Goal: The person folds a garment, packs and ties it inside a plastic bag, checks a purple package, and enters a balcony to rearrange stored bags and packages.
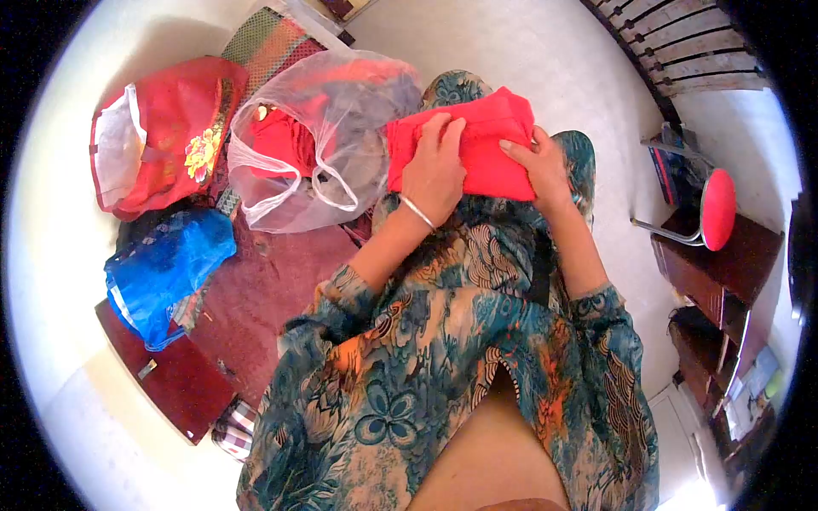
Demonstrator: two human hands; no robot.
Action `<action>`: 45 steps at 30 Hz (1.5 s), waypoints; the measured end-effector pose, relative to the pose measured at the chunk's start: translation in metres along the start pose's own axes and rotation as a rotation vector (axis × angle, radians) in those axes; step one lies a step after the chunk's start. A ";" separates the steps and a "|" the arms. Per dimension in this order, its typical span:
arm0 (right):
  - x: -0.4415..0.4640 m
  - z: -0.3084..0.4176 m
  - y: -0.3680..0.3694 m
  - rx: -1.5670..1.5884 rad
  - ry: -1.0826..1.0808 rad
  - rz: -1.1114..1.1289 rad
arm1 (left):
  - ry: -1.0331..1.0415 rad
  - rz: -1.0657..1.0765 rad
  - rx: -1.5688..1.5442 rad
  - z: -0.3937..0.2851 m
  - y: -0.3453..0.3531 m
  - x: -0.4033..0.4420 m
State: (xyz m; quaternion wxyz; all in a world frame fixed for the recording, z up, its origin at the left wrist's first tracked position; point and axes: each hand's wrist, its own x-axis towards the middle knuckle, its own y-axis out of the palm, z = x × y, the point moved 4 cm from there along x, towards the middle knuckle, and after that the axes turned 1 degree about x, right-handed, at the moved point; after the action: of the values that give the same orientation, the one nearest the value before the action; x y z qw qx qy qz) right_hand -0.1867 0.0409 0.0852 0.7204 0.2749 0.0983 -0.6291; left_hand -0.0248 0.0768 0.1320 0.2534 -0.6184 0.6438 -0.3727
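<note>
Pale floor (609,102) beyond; folded cloth (490,128) (bright red).

Bright, pale light; glare bottom right; soft shadow upper left; fisheye curvature, black rounded edges.

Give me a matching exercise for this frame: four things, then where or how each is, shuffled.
Things:
1. Cloth
2. Blue bag
3. Clear bag
4. Bangle

Places and states:
A. White handles, something red inside
B. Around the wrist of the left hand
C. Over the lap, touched by the left hand and right hand
D. In view just below the red bag

Pairs: 1-C, 2-D, 3-A, 4-B
</note>
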 end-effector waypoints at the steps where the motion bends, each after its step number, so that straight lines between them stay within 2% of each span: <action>1: -0.007 0.004 -0.005 -0.022 -0.022 -0.030 | -0.002 0.026 0.015 0.000 0.008 0.001; 7: -0.021 0.011 0.005 -0.160 -0.157 -0.074 | 0.006 0.243 0.030 -0.011 0.029 0.004; 13: -0.021 0.023 0.036 -0.231 -0.223 0.030 | 0.012 0.097 -0.213 0.006 0.009 -0.004; 17: -0.023 0.026 0.045 -0.311 -0.231 0.055 | -0.071 0.041 -0.404 0.012 -0.019 -0.017; 22: -0.019 0.025 0.076 -0.331 -0.337 0.217 | -0.331 -0.003 -0.638 0.058 0.002 -0.016; 25: -0.007 0.009 0.090 -0.284 -0.114 0.404 | -0.787 0.025 -1.416 0.056 -0.006 -0.013; 26: -0.007 0.010 0.094 -0.285 -0.071 0.403 | -0.775 -0.010 -1.424 0.063 -0.005 -0.015; 29: 0.003 -0.008 0.094 -0.222 -0.048 0.435 | -0.352 -0.184 -0.469 0.062 -0.021 -0.025; 32: 0.004 -0.010 0.092 -0.223 -0.058 0.481 | -0.155 -0.278 0.101 0.061 -0.023 -0.036; 35: 0.007 -0.009 0.092 -0.179 0.007 0.511 | -0.512 -0.084 -0.506 0.082 -0.011 -0.038; 38: 0.009 -0.008 0.083 -0.275 -0.070 0.436 | -0.550 0.031 -0.577 0.081 -0.008 -0.027; 41: 0.008 0.004 0.066 -0.514 -0.290 0.334 | -0.462 0.003 -0.334 0.057 -0.025 -0.022; 44: -0.017 0.057 0.078 -0.929 -0.770 0.199 | -0.197 -0.068 -0.117 0.025 -0.028 -0.025; 45: -0.023 0.067 0.086 -1.032 -0.867 0.285 | -0.092 -0.086 -0.066 0.015 -0.028 -0.023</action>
State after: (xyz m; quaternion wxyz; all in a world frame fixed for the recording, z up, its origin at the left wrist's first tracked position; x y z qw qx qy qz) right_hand -0.1222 0.0302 0.1751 0.8092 -0.3696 0.0512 -0.4539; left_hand 0.0062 0.0984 0.1424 0.2461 -0.6700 0.6162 -0.3330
